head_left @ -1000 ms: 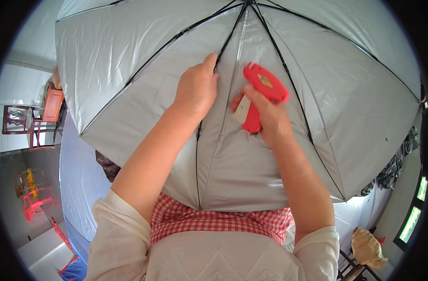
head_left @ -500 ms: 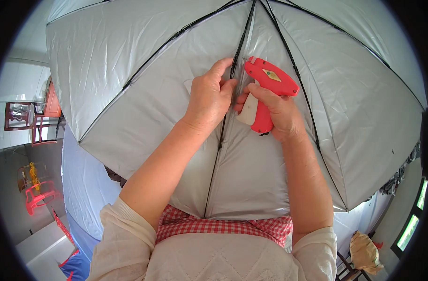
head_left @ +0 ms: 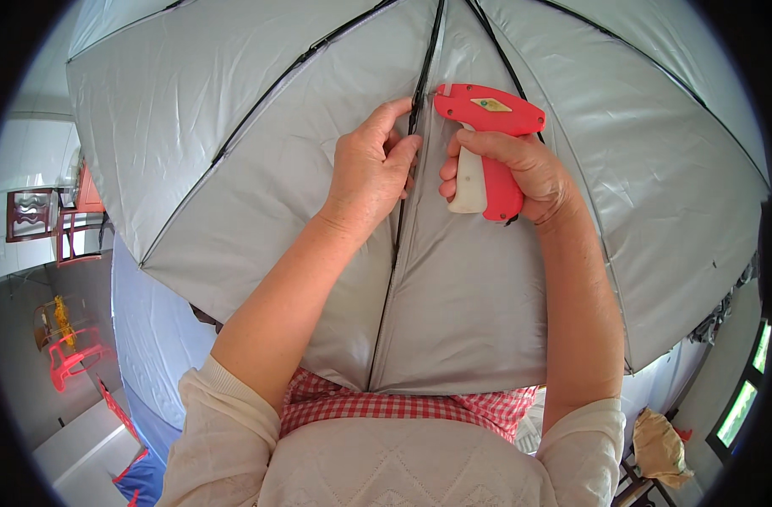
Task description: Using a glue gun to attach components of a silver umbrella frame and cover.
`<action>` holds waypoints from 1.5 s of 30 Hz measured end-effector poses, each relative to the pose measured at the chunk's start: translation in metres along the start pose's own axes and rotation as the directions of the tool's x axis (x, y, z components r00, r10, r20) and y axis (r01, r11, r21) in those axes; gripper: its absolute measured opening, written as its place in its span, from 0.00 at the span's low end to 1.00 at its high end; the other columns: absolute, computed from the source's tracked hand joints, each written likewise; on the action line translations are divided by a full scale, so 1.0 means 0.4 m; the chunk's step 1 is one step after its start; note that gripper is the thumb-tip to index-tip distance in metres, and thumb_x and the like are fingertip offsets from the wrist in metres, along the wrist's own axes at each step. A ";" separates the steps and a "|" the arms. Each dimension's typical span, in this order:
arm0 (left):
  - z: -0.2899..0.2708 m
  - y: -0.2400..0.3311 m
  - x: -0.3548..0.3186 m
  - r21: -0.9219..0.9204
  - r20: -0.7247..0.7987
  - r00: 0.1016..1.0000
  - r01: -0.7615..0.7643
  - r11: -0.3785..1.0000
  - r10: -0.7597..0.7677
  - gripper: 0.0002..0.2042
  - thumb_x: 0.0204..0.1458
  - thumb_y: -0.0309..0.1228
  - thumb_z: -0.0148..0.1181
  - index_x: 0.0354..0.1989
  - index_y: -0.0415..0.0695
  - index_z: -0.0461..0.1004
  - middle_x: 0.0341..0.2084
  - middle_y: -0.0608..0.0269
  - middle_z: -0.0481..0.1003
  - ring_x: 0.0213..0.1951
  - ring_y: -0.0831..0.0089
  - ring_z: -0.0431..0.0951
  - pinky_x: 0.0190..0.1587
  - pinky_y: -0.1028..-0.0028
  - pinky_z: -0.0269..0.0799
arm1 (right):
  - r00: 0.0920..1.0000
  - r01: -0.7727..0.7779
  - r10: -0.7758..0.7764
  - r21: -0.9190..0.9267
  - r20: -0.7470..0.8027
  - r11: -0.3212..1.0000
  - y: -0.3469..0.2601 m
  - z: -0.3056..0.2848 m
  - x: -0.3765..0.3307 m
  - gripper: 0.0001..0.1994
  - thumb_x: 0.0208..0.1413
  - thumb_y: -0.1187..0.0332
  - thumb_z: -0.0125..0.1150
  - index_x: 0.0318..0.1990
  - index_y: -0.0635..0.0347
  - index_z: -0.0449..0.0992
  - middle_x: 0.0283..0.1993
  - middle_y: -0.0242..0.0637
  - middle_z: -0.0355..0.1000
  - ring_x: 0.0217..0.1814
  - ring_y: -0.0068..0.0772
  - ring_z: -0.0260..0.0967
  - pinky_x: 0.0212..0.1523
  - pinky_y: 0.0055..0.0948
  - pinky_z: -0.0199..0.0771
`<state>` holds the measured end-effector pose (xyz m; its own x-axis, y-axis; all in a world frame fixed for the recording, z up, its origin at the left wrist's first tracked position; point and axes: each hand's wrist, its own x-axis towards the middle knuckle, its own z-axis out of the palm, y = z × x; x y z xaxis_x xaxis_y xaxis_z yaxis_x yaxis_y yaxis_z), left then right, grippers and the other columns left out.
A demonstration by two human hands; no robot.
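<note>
At upper centre, a black rib (head_left: 400, 211) of the silver umbrella (head_left: 234, 127) is pinched by the left hand (head_left: 370, 173); the red tagging gun (head_left: 485, 144) is gripped tightly by the right hand (head_left: 521, 173).

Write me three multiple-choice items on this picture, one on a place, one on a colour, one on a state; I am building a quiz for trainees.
1. Where is the left hand?
A. on the black metal rib of the open silver fabric umbrella
B. on the red checked cloth
C. on a chair

2. What colour is the pistol-shaped plastic tagging gun?
A. blue with a yellow trigger
B. red with a white trigger
C. all black

3. How does the right hand stand?
A. open and flat on the fabric
B. hanging free
C. closed around the gun's grip

Answers:
1 A, its fingers pinch the fabric at the rib.
2 B, the body is red and the trigger white.
3 C, the fingers wrap the grip, with the gun's nose at the rib.
</note>
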<state>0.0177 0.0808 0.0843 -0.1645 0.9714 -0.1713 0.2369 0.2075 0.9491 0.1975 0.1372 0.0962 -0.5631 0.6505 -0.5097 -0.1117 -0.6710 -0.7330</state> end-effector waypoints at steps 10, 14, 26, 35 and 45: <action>0.019 -0.006 -0.012 0.033 -0.013 0.999 -0.029 0.999 0.030 0.17 0.57 0.22 0.54 0.55 0.44 0.70 0.20 0.68 0.70 0.18 0.83 0.70 0.17 0.80 0.66 | 0.999 0.029 -0.028 -0.024 0.047 0.999 0.018 0.006 0.022 0.13 0.53 0.62 0.64 0.36 0.65 0.75 0.29 0.44 0.76 0.27 0.40 0.77 0.30 0.36 0.80; 0.018 -0.010 -0.007 0.131 -0.065 0.996 -0.058 0.990 0.067 0.15 0.55 0.23 0.57 0.52 0.40 0.69 0.19 0.60 0.72 0.18 0.72 0.72 0.22 0.70 0.70 | 0.998 0.009 -0.022 -0.201 -0.062 0.979 0.019 0.018 0.017 0.14 0.53 0.61 0.64 0.37 0.64 0.75 0.32 0.45 0.76 0.32 0.42 0.78 0.35 0.38 0.80; -0.004 -0.092 -0.242 0.814 0.186 0.981 -0.187 0.550 0.059 0.07 0.54 0.27 0.52 0.34 0.35 0.66 0.21 0.43 0.75 0.29 0.48 0.78 0.31 0.58 0.74 | 0.973 -0.080 0.156 0.386 -0.171 0.919 0.354 0.176 -0.271 0.13 0.59 0.64 0.56 0.42 0.67 0.71 0.35 0.48 0.75 0.36 0.45 0.76 0.39 0.42 0.79; -0.032 -0.114 -0.304 0.081 -0.042 0.993 0.112 0.990 -0.109 0.03 0.55 0.23 0.58 0.35 0.39 0.71 0.21 0.66 0.73 0.21 0.81 0.72 0.23 0.78 0.69 | 0.983 0.019 0.042 0.330 -0.178 0.944 0.350 0.176 -0.249 0.14 0.58 0.63 0.58 0.42 0.67 0.71 0.35 0.48 0.75 0.36 0.44 0.77 0.37 0.41 0.79; -0.054 -0.105 -0.298 -0.097 0.032 0.975 0.224 0.970 -0.222 0.05 0.54 0.24 0.58 0.35 0.36 0.72 0.24 0.64 0.74 0.23 0.79 0.74 0.24 0.77 0.71 | 0.990 -0.114 0.133 0.316 -0.038 0.942 0.344 0.176 -0.223 0.12 0.57 0.64 0.58 0.41 0.65 0.72 0.34 0.48 0.76 0.35 0.44 0.77 0.37 0.41 0.79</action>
<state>0.0066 -0.0463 0.0707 -0.1827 0.9042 -0.3861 0.0998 0.4077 0.9076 0.1746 -0.0382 0.0726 -0.5410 0.5687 -0.6196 -0.2998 -0.8187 -0.4897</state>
